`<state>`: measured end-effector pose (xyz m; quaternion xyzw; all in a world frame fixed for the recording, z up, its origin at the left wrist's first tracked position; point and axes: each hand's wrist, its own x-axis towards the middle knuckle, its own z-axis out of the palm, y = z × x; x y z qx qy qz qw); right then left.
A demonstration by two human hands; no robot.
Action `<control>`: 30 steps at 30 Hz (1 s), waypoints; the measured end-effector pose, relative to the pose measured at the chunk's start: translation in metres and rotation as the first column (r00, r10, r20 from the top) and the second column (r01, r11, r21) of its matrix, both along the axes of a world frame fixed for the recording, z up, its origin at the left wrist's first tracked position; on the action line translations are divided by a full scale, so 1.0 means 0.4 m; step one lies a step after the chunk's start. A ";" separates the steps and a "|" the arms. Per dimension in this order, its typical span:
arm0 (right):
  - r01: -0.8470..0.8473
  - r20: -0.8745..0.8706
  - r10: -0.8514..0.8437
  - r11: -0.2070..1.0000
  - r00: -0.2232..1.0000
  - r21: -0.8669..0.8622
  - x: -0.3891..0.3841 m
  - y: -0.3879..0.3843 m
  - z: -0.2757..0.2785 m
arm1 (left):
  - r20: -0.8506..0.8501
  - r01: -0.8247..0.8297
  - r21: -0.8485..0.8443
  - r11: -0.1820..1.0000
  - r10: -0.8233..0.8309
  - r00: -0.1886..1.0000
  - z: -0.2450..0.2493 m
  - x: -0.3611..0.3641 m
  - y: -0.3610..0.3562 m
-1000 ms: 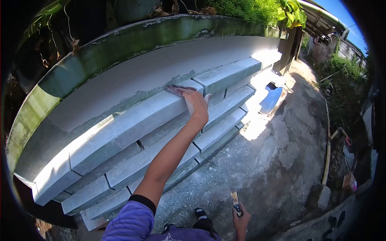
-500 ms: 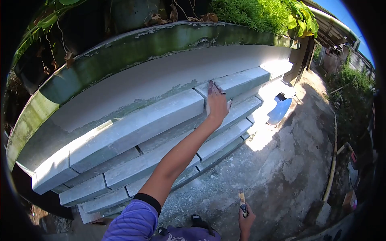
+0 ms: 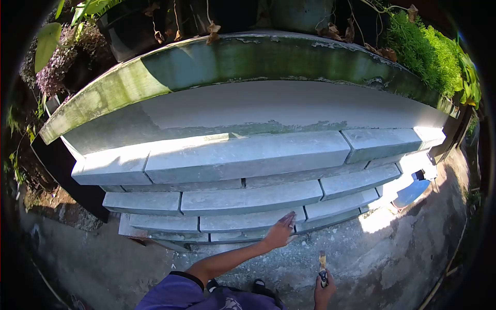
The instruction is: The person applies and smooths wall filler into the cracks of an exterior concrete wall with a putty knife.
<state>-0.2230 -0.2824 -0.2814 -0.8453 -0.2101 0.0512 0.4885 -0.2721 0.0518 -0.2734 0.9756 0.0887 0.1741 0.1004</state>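
Several pots point(image 3: 129, 33) are standing above the mossy ledge point(image 3: 227, 61), contents unclear. We are holding our left hand point(image 3: 279, 234) at stepped, chalky grey blocks point(image 3: 248, 155), its grip unclear; our right hand point(image 3: 324, 293) is clasping a stained flat-bladed tool point(image 3: 323, 269) above the floor point(image 3: 372, 258).

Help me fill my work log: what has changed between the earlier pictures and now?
The left hand moved right along the top row of blocks, then came down to a lower row; whether it touches there is unclear. The view swung left. The right hand still holds its tool low over the ground.
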 end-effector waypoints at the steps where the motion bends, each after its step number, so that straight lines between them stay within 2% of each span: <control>1: -0.033 0.010 0.033 0.999 0.999 0.033 0.008 0.026 -0.008 | -0.087 -0.119 0.007 0.993 0.119 0.989 -0.143 -0.105 0.007; 2: -0.099 -0.028 0.098 0.995 0.995 -0.021 0.004 0.060 0.025 | -0.187 -0.266 -0.165 0.950 0.235 0.954 -0.258 -0.221 0.002; 3: -0.163 -0.067 0.158 0.984 0.985 -0.077 -0.013 0.088 0.083 | -0.514 -0.500 -0.374 0.781 0.274 0.813 -0.275 -0.341 -0.006; 4: -0.225 -0.110 0.212 0.965 0.971 -0.134 -0.024 0.112 0.115 | -0.644 -0.694 -0.496 0.523 0.315 0.697 -0.401 -0.467 -0.010; 5: -0.295 -0.125 0.284 0.952 0.951 -0.079 -0.016 0.140 0.107 | -0.618 -0.702 -0.583 0.410 0.337 0.710 -0.562 -0.617 -0.008; 6: -0.362 -0.141 0.355 0.932 0.924 -0.025 -0.005 0.165 0.091 | -0.628 -0.744 -0.663 0.084 0.479 0.613 -0.635 -0.752 -0.038; 7: -0.423 -0.158 0.422 0.906 0.893 0.029 -0.006 0.188 0.083 | -0.682 -0.683 -0.706 -0.190 0.444 0.581 -0.811 -0.917 -0.046; 8: -0.398 -0.246 0.428 0.903 0.870 0.165 -0.023 0.224 0.110 | -0.567 -0.387 -0.823 -0.416 0.624 0.538 -0.767 -1.010 -0.098; 9: -0.349 -0.333 0.438 0.890 0.835 0.295 -0.048 0.275 0.164 | -0.475 -0.015 -0.857 -0.515 0.779 0.411 -0.699 -1.095 -0.163; 10: -0.276 -0.420 0.449 0.869 0.789 0.410 -0.074 0.326 0.210 | -0.479 0.116 -0.828 -0.549 0.799 0.364 -0.681 -1.188 -0.190; 11: -0.363 -0.340 0.514 0.833 0.788 0.417 -0.093 0.372 0.237 | -0.487 0.248 -0.788 -0.564 0.817 0.310 -0.668 -1.282 -0.215; 12: -0.442 -0.255 0.571 0.793 0.781 0.420 -0.108 0.420 0.265 | -0.491 0.293 -0.792 -0.536 0.844 0.217 -0.648 -1.342 -0.231; 13: -0.514 -0.166 0.619 0.749 0.768 0.418 -0.127 0.475 0.301 | -0.491 0.283 -0.818 -0.501 0.864 0.112 -0.633 -1.382 -0.243; 14: -0.653 0.107 0.655 0.698 0.748 0.294 -0.155 0.532 0.375 | -0.485 0.265 -0.839 -0.475 0.874 0.028 -0.623 -1.417 -0.251; 15: -0.743 0.361 0.666 0.657 0.653 0.131 -0.188 0.587 0.457 | -0.484 0.253 -0.851 -0.461 0.875 -0.034 -0.621 -1.446 -0.257; 19: -0.672 0.653 0.469 0.735 0.595 0.085 -0.278 0.753 0.634 | -0.536 0.279 -0.830 -0.484 0.830 -0.156 -0.685 -1.510 -0.272; 23: -0.606 0.822 0.336 0.795 0.460 0.014 -0.304 0.861 0.793 | -0.524 0.214 -0.844 -0.491 0.840 -0.142 -0.697 -1.515 -0.242; 26: -0.595 0.795 0.364 0.803 0.485 -0.005 -0.322 0.929 0.871 | -0.484 0.160 -0.868 -0.469 0.872 -0.069 -0.701 -1.496 -0.183; 29: -0.445 0.881 0.236 0.895 0.411 -0.032 -0.359 1.074 0.868 | -0.437 0.127 -0.892 -0.434 0.900 0.011 -0.685 -1.461 -0.110; 30: -0.478 0.855 0.267 0.878 0.444 -0.025 -0.362 1.072 0.872 | -0.421 0.119 -0.899 -0.421 0.907 0.028 -0.682 -1.460 -0.087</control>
